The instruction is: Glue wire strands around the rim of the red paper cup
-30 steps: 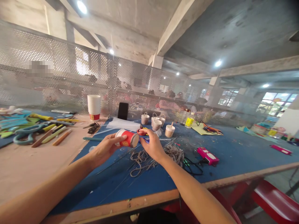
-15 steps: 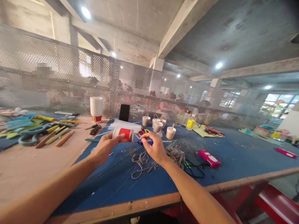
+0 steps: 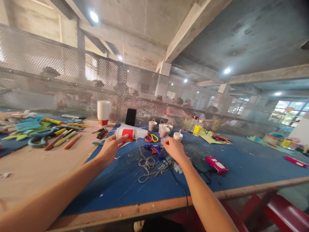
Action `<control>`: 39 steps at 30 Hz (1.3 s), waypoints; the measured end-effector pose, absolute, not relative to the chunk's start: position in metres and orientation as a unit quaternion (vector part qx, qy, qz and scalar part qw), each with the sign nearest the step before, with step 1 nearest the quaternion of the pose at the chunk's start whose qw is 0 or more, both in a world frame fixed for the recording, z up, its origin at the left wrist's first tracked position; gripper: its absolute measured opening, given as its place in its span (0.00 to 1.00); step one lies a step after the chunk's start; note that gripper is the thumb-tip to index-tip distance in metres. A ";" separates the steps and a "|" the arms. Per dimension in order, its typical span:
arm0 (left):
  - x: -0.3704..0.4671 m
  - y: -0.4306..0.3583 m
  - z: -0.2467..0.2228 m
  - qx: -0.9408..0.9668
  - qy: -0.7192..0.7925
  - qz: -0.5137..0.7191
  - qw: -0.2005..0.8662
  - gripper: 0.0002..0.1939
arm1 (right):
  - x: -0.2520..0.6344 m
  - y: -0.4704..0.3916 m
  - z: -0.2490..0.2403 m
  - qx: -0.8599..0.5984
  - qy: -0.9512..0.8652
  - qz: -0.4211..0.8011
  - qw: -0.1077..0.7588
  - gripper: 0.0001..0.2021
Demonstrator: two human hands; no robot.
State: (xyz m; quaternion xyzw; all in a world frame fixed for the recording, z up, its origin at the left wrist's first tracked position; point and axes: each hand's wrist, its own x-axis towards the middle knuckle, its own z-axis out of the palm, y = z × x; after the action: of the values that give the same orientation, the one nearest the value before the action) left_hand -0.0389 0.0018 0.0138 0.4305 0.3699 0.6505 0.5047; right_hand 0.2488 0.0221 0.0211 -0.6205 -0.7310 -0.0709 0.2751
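Note:
My left hand (image 3: 111, 147) is closed round a red and white paper cup (image 3: 127, 134), tipped on its side with its open end towards the right. A grey cord (image 3: 146, 162) hangs from that end down to a loose coil on the blue mat. My right hand (image 3: 174, 149) has bent fingers pressed together near a small cup with a stick (image 3: 178, 136); whether they hold anything is hidden. Between the hands lies a blue glue gun (image 3: 154, 149), with red and yellow scissors (image 3: 151, 138) behind it.
Behind the scissors stand several cord-handled cups (image 3: 164, 130), a black phone (image 3: 130, 117) and stacked paper cups (image 3: 103, 112). Teal scissors (image 3: 40, 138) and tools lie left. A pink box (image 3: 216, 164), a cable and a yellow-labelled bottle (image 3: 197, 129) are right. A perforated screen (image 3: 72, 83) runs behind.
My right hand has moved right, away from the paper cup's open end, towards the small cup with the stick. The glue gun and scissors now show more fully. My left hand still holds the cup.

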 end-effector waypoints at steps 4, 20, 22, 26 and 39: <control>-0.038 0.001 0.013 0.421 0.370 0.650 0.514 0.16 | 0.256 0.020 0.015 -0.645 -0.749 -0.007 0.152 0.22; -0.044 0.014 0.004 0.408 0.359 0.666 0.511 0.15 | 0.247 0.028 0.019 -0.609 -0.657 0.293 0.333 0.13; -0.044 0.012 0.005 0.413 0.355 0.662 0.515 0.15 | 0.246 0.026 0.024 -0.572 -0.645 0.337 0.380 0.15; -0.042 0.011 0.004 0.423 0.352 0.649 0.525 0.14 | 0.234 0.011 0.033 -0.429 -0.619 0.451 0.478 0.18; -0.034 0.003 0.005 0.429 0.345 0.601 0.580 0.18 | 0.209 -0.005 0.028 -0.212 -0.529 0.668 0.478 0.17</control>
State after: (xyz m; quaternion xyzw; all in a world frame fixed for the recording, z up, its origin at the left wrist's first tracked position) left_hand -0.0338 0.0025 0.0055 0.4290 0.3447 0.6010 0.5796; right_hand 0.2088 -0.0048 0.0285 -0.2124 -0.5292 0.6677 0.4785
